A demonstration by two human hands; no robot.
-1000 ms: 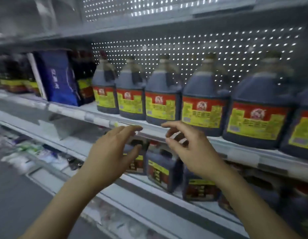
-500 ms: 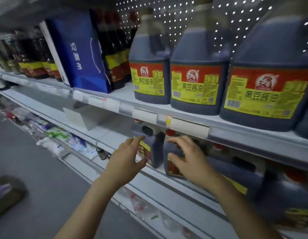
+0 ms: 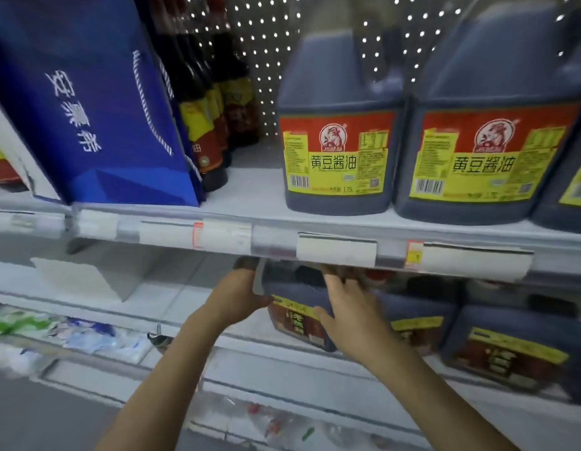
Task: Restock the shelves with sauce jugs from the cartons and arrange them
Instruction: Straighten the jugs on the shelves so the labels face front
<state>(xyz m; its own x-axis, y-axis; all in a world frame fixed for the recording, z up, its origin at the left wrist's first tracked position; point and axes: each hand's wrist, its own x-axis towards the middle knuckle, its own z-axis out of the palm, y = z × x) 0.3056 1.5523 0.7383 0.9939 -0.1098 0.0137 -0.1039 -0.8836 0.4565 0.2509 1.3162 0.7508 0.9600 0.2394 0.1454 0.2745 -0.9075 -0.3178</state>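
While the head camera looked forward and down past the edge of the upper shelf (image 3: pixel 217 219), the person's left hand (image 3: pixel 237 296) lay against the left side of a sauce jug (image 3: pixel 298 307) on the lower shelf (image 3: pixel 172 301), and the right hand (image 3: pixel 351 307) had its fingers and thumb curled over the jug's top and front, so both hands gripped the same jug, though the fingertips were partly hidden under the upper shelf's price strip. That jug stood leftmost in a row of similar jugs (image 3: pixel 507 346) running off to the right, near the front lip of the lower shelf and with bare shelf to its left. It was a dark, squarish plastic jug with a yellow and dark red label facing outward; its cap and handle were mostly hidden by the shelf above and by blur. To do this step well, the person would probably want to keep both hands low on the body, slide the jug rather than lift it into the shelf above, and square its label to the front in line with its neighbours. On the upper shelf stood larger jugs (image 3: pixel 338 151) with red and yellow labels, a blue carton (image 3: pixel 97 102) and dark bottles (image 3: pixel 204 102) between them.
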